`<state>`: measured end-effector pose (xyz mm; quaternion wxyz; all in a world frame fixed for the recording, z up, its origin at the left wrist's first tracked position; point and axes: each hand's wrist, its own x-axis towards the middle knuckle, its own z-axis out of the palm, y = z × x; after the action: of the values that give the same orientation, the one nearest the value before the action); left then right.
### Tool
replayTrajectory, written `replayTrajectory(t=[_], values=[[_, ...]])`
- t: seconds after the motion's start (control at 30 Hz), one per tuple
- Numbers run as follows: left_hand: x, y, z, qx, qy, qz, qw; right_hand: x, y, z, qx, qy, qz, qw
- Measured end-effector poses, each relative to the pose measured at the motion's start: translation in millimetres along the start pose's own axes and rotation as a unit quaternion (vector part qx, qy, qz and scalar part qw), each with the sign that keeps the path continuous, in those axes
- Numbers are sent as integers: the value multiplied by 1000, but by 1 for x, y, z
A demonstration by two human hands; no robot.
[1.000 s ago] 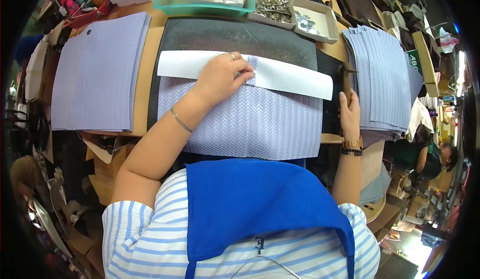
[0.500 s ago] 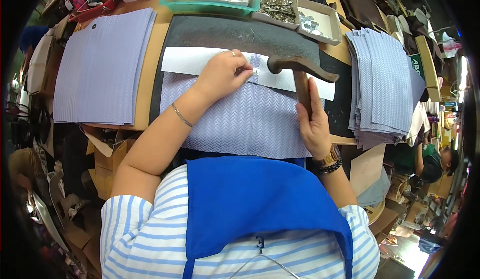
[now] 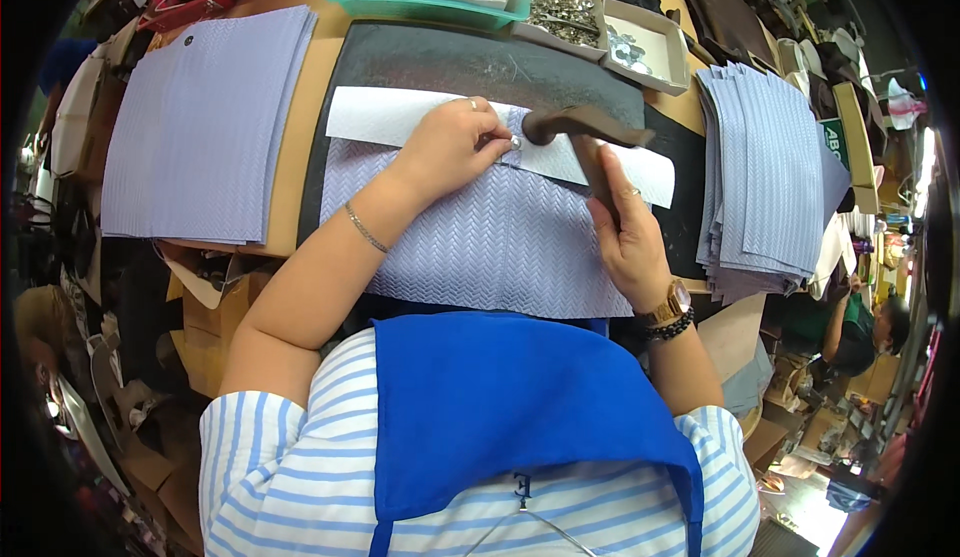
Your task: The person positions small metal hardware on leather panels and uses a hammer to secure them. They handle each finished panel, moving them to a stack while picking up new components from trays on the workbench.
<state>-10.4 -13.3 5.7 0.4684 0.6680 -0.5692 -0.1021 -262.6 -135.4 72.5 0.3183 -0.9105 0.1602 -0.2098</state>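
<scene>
A lavender sheet with a woven herringbone texture (image 3: 480, 227) lies in front of me, its far edge folded back to show a white underside (image 3: 385, 114). My left hand (image 3: 455, 145) rests on that fold. Its thumb and finger pinch at a small shiny metal piece (image 3: 516, 143) by the gap in the white strip. In my right hand (image 3: 632, 242) is a hammer (image 3: 590, 129), gripped by its handle. The hammer's dark head hangs just right of my left fingertips. Whether it touches the sheet I cannot tell.
A dark board (image 3: 430, 62) lies beneath the sheet. Stacks of lavender sheets stand left (image 3: 200, 127) and right (image 3: 765, 172). Beyond the board are a green basket (image 3: 345, 2) of small pale pieces, a box of metal parts (image 3: 565, 12) and a white box (image 3: 672, 52) of metal discs.
The hammer has shifted left, its head closer to my left fingertips, and my right hand has tilted with it. My left hand stays nearly in place at the metal piece.
</scene>
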Motion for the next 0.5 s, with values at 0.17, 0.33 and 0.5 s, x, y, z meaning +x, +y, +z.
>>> replayTrajectory(t=[0.17,0.33,0.5], values=[[0,4,-3,-30,-9,-20,999,18,-14,-21,-107,-103,27,989],[1,9,-5,-18,-13,-48,999,46,-34,-32,-182,-113,-45,976],[-1,6,-5,-49,-4,-66,997,58,-59,-39,-271,-201,-23,941]])
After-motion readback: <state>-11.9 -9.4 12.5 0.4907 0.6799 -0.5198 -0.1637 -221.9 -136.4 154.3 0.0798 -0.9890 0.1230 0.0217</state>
